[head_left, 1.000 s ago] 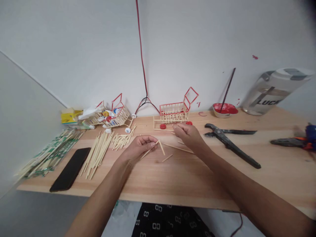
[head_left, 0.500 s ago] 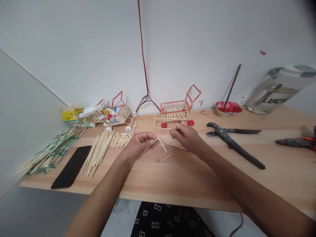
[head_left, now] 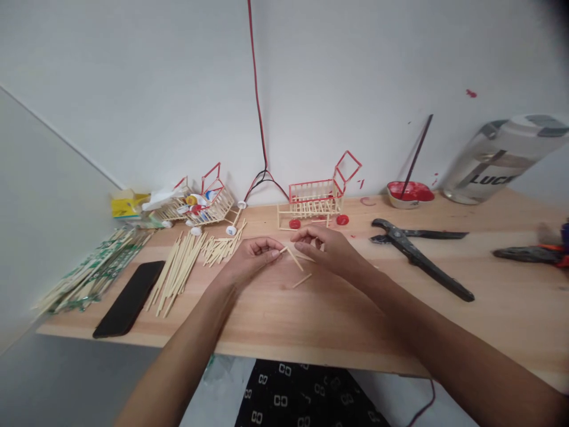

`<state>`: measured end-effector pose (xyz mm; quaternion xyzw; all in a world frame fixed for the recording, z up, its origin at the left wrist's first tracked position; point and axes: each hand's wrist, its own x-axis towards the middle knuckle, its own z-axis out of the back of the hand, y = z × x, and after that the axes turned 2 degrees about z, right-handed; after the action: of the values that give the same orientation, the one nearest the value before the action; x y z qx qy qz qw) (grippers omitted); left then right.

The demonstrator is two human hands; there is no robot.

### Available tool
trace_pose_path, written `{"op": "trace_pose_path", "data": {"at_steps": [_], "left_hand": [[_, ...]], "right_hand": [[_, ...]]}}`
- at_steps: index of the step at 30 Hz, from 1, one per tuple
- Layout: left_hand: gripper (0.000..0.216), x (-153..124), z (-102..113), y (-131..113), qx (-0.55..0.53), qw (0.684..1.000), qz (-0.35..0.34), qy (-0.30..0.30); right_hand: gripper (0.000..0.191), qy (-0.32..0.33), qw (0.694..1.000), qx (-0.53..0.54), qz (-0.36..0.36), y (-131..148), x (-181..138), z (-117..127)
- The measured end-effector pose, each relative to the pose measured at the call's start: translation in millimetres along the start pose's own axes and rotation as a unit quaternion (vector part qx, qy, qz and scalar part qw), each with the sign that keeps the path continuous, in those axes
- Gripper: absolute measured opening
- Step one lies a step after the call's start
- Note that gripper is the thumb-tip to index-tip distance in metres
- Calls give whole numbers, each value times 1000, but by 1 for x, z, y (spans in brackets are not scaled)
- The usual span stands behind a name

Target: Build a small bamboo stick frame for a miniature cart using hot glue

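Note:
My left hand (head_left: 256, 256) pinches thin wooden sticks (head_left: 295, 260) between thumb and fingertips; they meet at an angle like an upturned V. Close by on the right, my right hand (head_left: 323, 247) has its fingers curled into a pinch beside the joint, and what it holds, if anything, cannot be made out. A loose short stick (head_left: 301, 281) lies on the table just below the hands, and another stick (head_left: 306, 257) is partly covered by my right hand. Behind them stands a small stick-built shopping cart (head_left: 315, 200) with red-painted rims and red wheels.
Left are piles of cut sticks (head_left: 178, 273), a black phone (head_left: 128, 299), wrapped chopsticks (head_left: 95, 267) and filled small carts (head_left: 208, 207). Right are large black-handled pliers (head_left: 418, 255), a dish of red paint (head_left: 411, 194) with a brush, a plastic jug (head_left: 493, 166) and another tool (head_left: 528, 255).
My right hand has moved left, closer to the sticks in my left hand. My left hand stays nearly in place, still pinching the sticks.

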<state>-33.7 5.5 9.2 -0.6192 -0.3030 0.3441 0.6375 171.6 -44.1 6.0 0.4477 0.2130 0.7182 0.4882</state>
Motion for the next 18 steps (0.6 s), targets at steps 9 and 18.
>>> {"op": "trace_pose_path", "data": {"at_steps": [9, 18], "left_hand": [[26, 0, -1, 1, 21, 1000, -8, 11], [27, -1, -1, 3, 16, 999, -9, 31]], "right_hand": [[9, 15, 1000, 1, -5, 2, -1, -2], [6, 16, 999, -33, -17, 2, -1, -8]]}}
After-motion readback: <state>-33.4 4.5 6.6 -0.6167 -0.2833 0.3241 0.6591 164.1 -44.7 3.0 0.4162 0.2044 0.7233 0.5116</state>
